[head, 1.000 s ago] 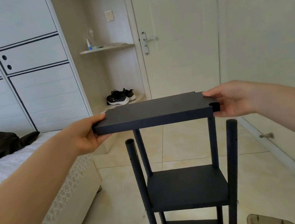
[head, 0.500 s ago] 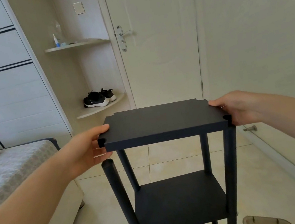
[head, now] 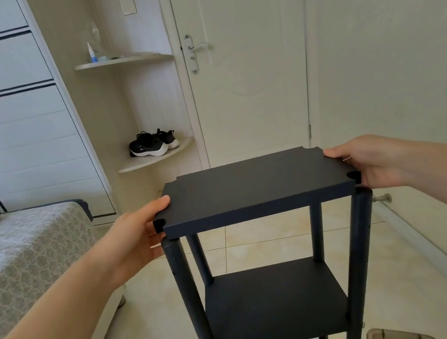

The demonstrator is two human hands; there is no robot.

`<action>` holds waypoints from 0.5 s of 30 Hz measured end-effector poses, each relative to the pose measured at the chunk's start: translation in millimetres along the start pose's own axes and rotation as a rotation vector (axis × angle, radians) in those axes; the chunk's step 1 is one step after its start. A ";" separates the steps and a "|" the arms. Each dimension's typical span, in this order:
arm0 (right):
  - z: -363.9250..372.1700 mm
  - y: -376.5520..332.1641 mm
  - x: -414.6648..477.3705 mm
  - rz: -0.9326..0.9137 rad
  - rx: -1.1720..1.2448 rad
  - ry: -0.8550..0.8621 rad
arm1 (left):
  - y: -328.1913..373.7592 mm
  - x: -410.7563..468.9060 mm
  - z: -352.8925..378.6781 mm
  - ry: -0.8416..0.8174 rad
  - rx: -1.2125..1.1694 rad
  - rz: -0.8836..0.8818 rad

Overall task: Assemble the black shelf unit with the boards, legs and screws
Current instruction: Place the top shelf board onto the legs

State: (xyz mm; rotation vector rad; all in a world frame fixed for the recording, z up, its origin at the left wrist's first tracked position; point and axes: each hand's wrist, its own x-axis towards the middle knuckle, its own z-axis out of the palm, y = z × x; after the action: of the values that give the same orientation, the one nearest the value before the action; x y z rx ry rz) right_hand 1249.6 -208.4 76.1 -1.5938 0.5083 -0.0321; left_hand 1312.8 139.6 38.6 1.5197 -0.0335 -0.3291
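A black top board point(head: 255, 186) with notched corners lies level over the tops of the black legs. My left hand point(head: 136, 238) grips its left edge, thumb on top and fingers underneath. My right hand point(head: 370, 162) grips the right edge the same way. The near left leg point(head: 189, 297) and near right leg point(head: 358, 265) end just under the board's front corner notches. Two far legs run down to a middle shelf board point(head: 275, 303). Another board shows below at the frame's bottom.
A bed point(head: 21, 264) with a patterned cover stands at the left. A white wardrobe point(head: 9, 132), corner shelves with black shoes point(head: 152, 144), and a closed door point(head: 247, 75) are behind. The wall runs along the right. A beige object point(head: 395, 337) lies on the tiled floor.
Both hands have lowered the top board from above the leg tops until it sits on them, and shifted it so its front corners line up with the near legs.
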 end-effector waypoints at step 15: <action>-1.7 6.9 4.7 0.000 -0.082 0.081 | -7.7 -7.7 13.1 0.015 0.018 -0.012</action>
State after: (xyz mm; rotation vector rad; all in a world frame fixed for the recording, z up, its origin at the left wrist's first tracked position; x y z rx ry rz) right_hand 1251.2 -211.6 68.4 -1.6783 0.5792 -0.0773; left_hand 1301.0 128.5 33.2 1.5404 -0.0154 -0.3282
